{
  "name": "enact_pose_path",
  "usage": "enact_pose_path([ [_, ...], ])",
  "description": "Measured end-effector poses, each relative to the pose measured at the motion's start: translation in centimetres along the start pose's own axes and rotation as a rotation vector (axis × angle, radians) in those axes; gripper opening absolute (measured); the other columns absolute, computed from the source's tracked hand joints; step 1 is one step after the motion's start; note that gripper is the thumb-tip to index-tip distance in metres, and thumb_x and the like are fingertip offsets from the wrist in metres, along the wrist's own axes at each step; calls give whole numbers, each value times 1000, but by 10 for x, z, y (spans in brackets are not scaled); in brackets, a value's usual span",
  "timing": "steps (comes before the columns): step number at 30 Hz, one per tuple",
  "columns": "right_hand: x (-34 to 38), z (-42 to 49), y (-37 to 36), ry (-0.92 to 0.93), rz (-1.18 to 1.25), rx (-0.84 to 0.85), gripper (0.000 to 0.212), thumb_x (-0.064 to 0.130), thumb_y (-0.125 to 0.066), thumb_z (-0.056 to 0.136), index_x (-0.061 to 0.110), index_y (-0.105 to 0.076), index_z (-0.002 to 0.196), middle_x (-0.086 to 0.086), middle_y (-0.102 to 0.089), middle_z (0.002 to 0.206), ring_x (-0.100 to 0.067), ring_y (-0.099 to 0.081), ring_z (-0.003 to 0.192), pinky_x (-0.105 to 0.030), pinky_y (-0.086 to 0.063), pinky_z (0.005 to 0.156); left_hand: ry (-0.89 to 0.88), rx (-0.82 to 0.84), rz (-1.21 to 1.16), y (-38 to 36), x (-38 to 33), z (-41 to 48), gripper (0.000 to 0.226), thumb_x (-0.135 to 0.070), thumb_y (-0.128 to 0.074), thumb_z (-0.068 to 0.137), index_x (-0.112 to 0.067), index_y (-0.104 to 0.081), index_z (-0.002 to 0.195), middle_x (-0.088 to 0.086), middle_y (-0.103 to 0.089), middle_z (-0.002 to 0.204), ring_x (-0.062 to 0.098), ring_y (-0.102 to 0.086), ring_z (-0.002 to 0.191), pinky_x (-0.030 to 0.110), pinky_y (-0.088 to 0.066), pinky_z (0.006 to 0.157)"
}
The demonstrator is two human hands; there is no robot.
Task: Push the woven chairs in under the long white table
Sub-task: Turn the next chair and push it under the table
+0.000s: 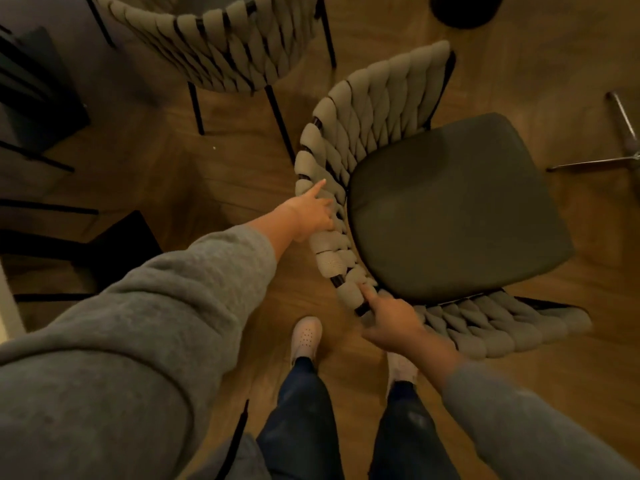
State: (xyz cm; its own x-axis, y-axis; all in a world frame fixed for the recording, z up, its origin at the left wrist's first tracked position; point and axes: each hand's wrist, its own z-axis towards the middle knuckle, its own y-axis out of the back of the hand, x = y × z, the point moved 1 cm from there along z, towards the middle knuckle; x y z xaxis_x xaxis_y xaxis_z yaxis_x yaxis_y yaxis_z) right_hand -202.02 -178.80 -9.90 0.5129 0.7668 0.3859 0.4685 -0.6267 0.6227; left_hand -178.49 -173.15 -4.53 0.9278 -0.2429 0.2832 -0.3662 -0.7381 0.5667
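Gripping woven chair (pixel 450 209) by back rim with left hand (pixel 313 213), one finger straight; clasping same rim with right hand (pixel 394 327).

Warm, dim light falls on a wooden plank floor (pixel 145 150). Dark thin-legged furniture (pixel 38 109) fills the left of the frame. Chrome legs (pixel 621 128), perhaps a stand's, splay at the right edge.

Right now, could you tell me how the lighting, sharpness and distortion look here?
Head view: dim, warm light; the left edge falls into shadow; the wide angle swells the grey sleeve and bows the beige woven chair with a dark seat cushion; the right hand on its back looks slightly soft.
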Motion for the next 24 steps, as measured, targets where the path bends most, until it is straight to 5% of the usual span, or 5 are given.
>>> enact_pose_path([
  [4,-87,-28,32,8,-100,29,90,26,-65,80,38,-14,154,-1,-64,115,-21,-63,97,-28,-45,67,55,-1,-24,51,-22,29,57,-21,-53,97,-26,-32,150,6,-34,154,29,-18,147,57,-6,118],
  [10,-185,-48,83,-53,-207,-2,74,26,-62,85,37,-28,150,0,-62,119,-22,-61,104,-29,-44,74,174,-75,-243,113,-69,69,47,-27,-55,95,-28,-43,140,5,-53,138,29,-48,127,45,-39,103],
  [17,-214,-66,62,-11,-220,-151,76,50,-69,77,32,-37,143,1,-64,118,-21,-62,105,-32,-52,78,256,-68,-389,133,-132,71,41,-28,-53,95,-27,-46,135,3,-57,131,26,-54,120,43,-42,98],
  [24,-224,-97,25,121,-285,-239,43,50,-63,79,41,-53,120,8,-66,101,-16,-64,89,-27,-40,62,342,-49,-490,132,-195,35,39,-24,-50,99,-24,-45,137,8,-52,136,30,-47,127,44,-36,103],
])
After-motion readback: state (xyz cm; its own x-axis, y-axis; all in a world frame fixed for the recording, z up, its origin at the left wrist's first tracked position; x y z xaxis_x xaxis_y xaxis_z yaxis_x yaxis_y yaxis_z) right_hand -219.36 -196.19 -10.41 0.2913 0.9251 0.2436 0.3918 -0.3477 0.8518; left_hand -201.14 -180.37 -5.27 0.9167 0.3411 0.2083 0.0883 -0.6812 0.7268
